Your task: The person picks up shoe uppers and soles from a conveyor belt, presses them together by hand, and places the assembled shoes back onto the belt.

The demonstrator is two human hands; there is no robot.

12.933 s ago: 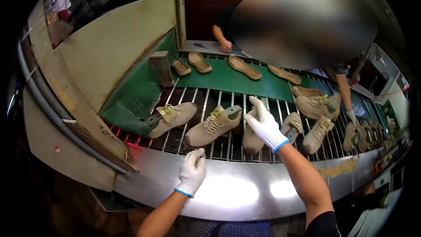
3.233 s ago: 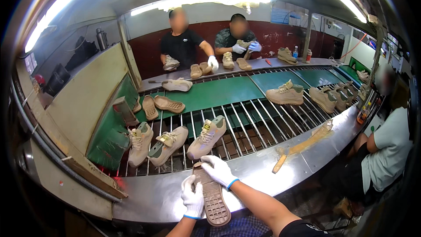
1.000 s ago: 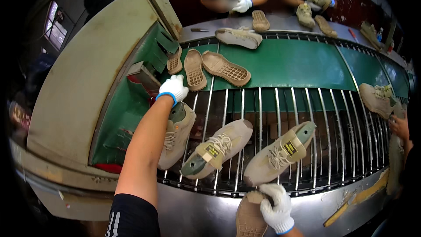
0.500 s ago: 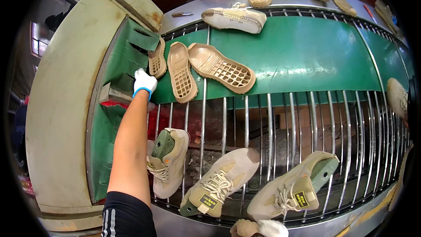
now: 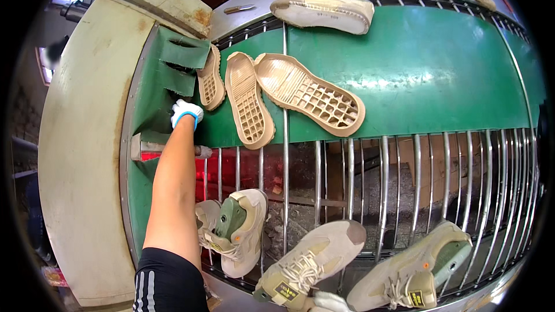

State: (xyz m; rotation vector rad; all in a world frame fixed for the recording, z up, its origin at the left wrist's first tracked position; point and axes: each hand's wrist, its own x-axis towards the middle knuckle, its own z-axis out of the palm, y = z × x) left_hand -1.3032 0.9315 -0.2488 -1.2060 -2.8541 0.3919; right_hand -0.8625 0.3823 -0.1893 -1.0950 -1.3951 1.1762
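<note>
My left hand (image 5: 186, 113), in a white glove with a blue cuff, is at the slit green curtain (image 5: 151, 89), beside a tan sole (image 5: 211, 81) lying half under a flap. Its fingers look bent, the tips hidden; what they hold, if anything, does not show. Two more tan soles, a narrow one (image 5: 248, 101) and a wider one (image 5: 312, 95), lie touching on the green mat. My right hand (image 5: 330, 301), gloved in white, is cut off by the lower edge. It seems closed around a tan-brown piece, mostly out of view, near the middle beige shoe (image 5: 312, 263).
A beige shoe (image 5: 245, 234) and another (image 5: 410, 268) rest on the metal rods (image 5: 384, 193). A whitish shoe (image 5: 324, 11) lies on its side at the mat's (image 5: 439, 81) far edge. Behind it is a small knife (image 5: 238, 9). The pale machine housing (image 5: 87, 156) stands left.
The view has shifted, enlarging the mat and soles. My left hand has drawn away from the small sole, closer to the curtain. My right hand now shows less, close against the middle shoe.
</note>
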